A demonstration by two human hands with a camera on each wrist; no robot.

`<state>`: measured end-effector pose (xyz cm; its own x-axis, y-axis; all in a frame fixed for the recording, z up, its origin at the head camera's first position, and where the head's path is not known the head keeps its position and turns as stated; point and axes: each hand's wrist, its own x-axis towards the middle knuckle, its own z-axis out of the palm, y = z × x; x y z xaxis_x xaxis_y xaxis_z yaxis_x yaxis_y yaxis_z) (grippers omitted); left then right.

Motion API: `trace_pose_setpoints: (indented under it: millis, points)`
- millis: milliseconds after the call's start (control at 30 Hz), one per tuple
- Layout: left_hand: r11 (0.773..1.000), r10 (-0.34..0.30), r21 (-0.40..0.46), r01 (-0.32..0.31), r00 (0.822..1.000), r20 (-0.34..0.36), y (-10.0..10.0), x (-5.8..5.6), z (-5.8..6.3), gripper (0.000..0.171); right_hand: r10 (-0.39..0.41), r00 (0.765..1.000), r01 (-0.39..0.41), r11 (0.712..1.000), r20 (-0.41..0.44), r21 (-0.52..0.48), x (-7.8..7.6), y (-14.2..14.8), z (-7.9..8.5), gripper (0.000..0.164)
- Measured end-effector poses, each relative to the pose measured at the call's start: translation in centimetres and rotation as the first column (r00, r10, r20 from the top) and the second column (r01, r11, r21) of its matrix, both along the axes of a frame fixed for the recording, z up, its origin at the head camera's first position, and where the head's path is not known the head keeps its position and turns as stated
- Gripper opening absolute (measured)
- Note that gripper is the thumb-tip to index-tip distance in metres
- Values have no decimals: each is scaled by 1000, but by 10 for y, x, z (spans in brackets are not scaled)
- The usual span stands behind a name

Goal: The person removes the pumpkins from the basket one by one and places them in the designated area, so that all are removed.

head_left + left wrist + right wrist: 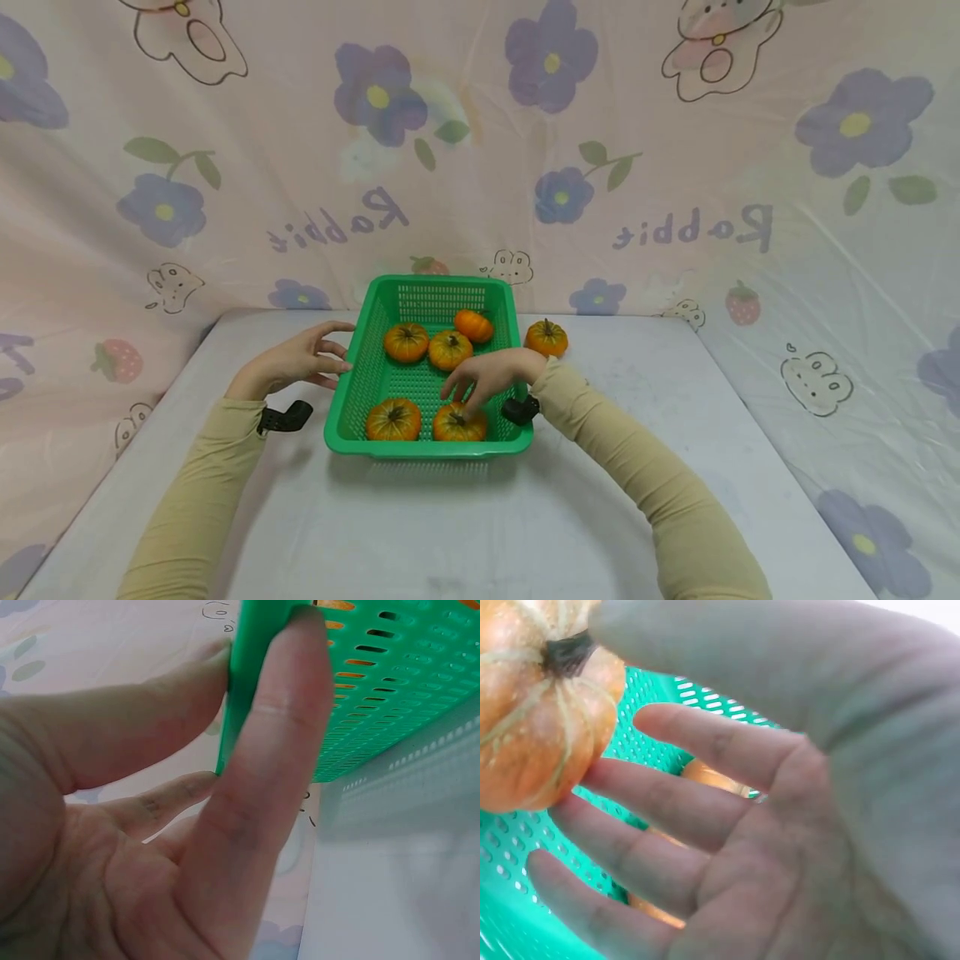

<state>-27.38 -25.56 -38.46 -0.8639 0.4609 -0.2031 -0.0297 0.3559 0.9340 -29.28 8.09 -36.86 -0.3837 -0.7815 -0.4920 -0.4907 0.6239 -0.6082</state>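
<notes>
A green plastic basket [429,448] with slotted walls stands on the table and holds several small orange pumpkins. At its left side, my left hand [296,360] pinches the rim; in the left wrist view the green rim [251,667] runs between thumb and forefinger. My right hand [491,377] reaches into the basket over the front right pumpkin [459,427]. In the right wrist view its fingers are spread and nearly straight beside that pumpkin [525,727], the thumb near the dark stem. Left of it lies another pumpkin [393,421].
Toward the back of the basket sit three pumpkins, including a plain orange one [474,326] lying tilted. Outside, one more pumpkin [547,337] rests on the table right of the basket. A patterned curtain [480,167] hangs behind the white tabletop [637,400].
</notes>
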Motion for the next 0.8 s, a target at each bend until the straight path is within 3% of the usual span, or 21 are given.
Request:
trace_pose_setpoints:
  millis: [200,467,800]
  points:
    - [1000,-6,4,6,1000,5,0,1,-2,78,-15,1000,14,999,10,48,1,-3,-4,43]
    - [1000,-4,4,4,1000,-5,0,1,-2,78,-33,999,31,999,27,40,2,-3,-4,48]
    - [1000,-8,6,8,1000,-2,-1,-1,-1,79,5,999,-4,999,-51,33,-2,-3,-2,50]
